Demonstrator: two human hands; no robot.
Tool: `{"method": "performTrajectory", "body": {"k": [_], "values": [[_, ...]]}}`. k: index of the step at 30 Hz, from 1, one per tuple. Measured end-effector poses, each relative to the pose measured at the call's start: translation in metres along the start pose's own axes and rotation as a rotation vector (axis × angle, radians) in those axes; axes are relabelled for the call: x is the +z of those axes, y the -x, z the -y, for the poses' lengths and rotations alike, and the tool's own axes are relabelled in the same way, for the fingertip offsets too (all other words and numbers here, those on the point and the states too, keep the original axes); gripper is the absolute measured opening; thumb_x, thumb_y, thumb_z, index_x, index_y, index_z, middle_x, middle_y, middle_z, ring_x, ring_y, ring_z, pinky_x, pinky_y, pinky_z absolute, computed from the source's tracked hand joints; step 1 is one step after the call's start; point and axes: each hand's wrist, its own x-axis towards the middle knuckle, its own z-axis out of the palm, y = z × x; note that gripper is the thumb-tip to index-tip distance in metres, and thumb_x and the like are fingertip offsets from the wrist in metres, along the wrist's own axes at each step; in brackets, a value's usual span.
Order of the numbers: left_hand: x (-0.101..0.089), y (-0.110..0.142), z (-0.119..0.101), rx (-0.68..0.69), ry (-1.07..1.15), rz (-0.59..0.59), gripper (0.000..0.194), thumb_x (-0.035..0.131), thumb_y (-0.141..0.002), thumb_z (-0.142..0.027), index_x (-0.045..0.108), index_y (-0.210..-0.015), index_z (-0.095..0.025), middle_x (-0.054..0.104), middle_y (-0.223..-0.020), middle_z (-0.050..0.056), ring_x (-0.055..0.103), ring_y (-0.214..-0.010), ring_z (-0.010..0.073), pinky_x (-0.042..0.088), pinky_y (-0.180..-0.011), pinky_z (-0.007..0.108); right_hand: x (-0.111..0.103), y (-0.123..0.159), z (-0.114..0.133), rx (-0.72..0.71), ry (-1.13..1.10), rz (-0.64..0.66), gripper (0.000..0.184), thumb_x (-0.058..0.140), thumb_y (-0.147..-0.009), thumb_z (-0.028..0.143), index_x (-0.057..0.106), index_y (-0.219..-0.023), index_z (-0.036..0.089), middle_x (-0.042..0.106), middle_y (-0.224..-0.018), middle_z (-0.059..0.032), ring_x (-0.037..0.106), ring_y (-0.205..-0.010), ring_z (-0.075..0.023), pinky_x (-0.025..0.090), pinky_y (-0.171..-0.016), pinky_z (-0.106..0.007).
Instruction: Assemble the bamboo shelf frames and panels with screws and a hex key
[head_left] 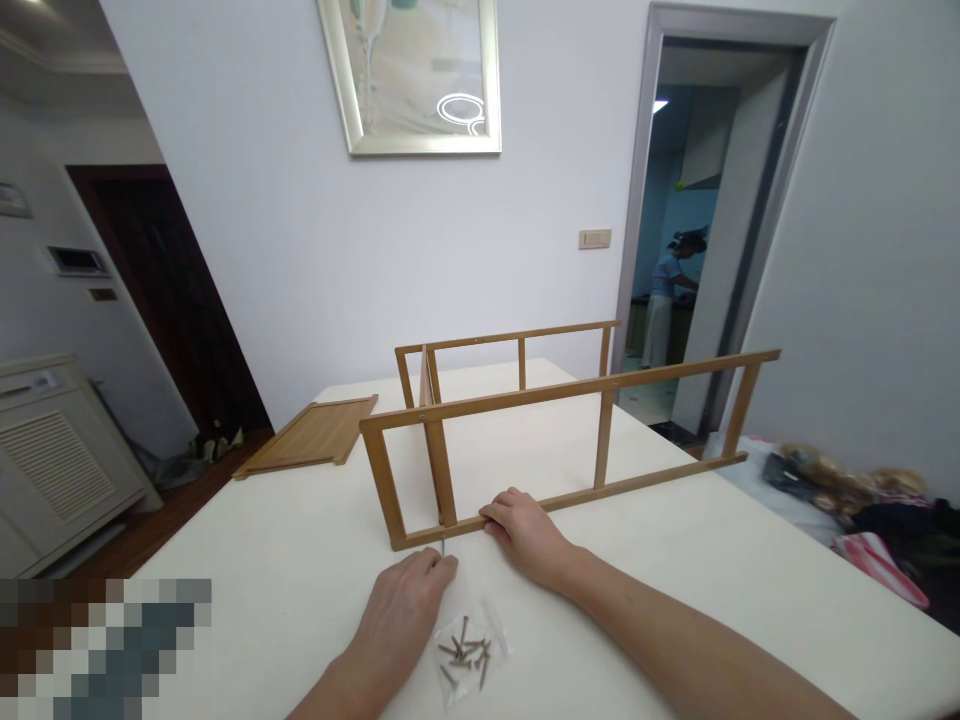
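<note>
A wooden shelf frame (517, 398) lies on its side on the white table, its two ladder-like sides joined by a thin upright panel (426, 380) near the left end. My left hand (409, 590) is closed around a thin metal rod (443, 546), whose tip meets the near lower rail below that panel; the rest of the rod is hidden in my fingers. Just right of it, my right hand (525, 530) grips the same lower rail with its fingertips. Between my forearms sits a clear plastic bag (491, 625) with several brown screws (465, 650) in it.
A flat wooden panel (315, 435) lies at the table's (300, 560) left side. A white wall with a framed picture (420, 140) rises behind. Clothes and bags (862, 500) are heaped at the right. Through the doorway, a person (664, 285) stands in another room.
</note>
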Motion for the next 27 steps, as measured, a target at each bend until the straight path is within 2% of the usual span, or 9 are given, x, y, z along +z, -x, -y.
{"method": "performTrajectory", "body": {"k": [5,17,23,27], "values": [[-0.001,-0.001,-0.002,-0.039,0.073,-0.052,0.029,0.041,-0.098,-0.017,0.068,-0.091,-0.022,0.07,-0.085,0.003,0.068,-0.076,0.0173,0.052,-0.071,0.029,0.004,-0.001,-0.003,-0.006,-0.017,-0.01,0.018,0.053,-0.091,0.012,0.07,-0.098,0.018,0.065,-0.091,-0.0073,0.054,-0.09,-0.0207,0.041,-0.079,-0.031],[0.0,-0.001,-0.001,-0.089,0.195,-0.106,0.029,0.041,-0.096,-0.016,0.069,-0.09,-0.02,0.072,-0.085,0.004,0.069,-0.076,0.0184,0.054,-0.074,0.03,0.01,-0.003,-0.009,-0.056,-0.086,-0.059,0.016,0.054,-0.091,0.009,0.068,-0.093,0.017,0.062,-0.086,-0.0057,0.053,-0.085,-0.0192,0.041,-0.078,-0.031],[0.001,-0.003,0.001,-0.208,0.406,-0.097,0.029,0.043,-0.095,-0.024,0.071,-0.09,-0.022,0.074,-0.091,0.004,0.069,-0.081,0.0178,0.053,-0.077,0.029,0.012,-0.003,-0.012,-0.073,-0.105,-0.084,0.016,0.055,-0.09,0.009,0.068,-0.093,0.017,0.063,-0.086,-0.0058,0.052,-0.085,-0.0193,0.041,-0.078,-0.031],[-0.001,-0.007,0.002,-0.374,0.543,-0.057,0.023,0.051,-0.089,-0.029,0.073,-0.087,-0.023,0.074,-0.088,0.002,0.066,-0.073,0.0172,0.051,-0.072,0.028,0.011,-0.003,-0.011,-0.078,-0.105,-0.093,0.016,0.055,-0.091,0.01,0.069,-0.093,0.017,0.063,-0.085,-0.006,0.052,-0.085,-0.0195,0.041,-0.078,-0.032]]}}
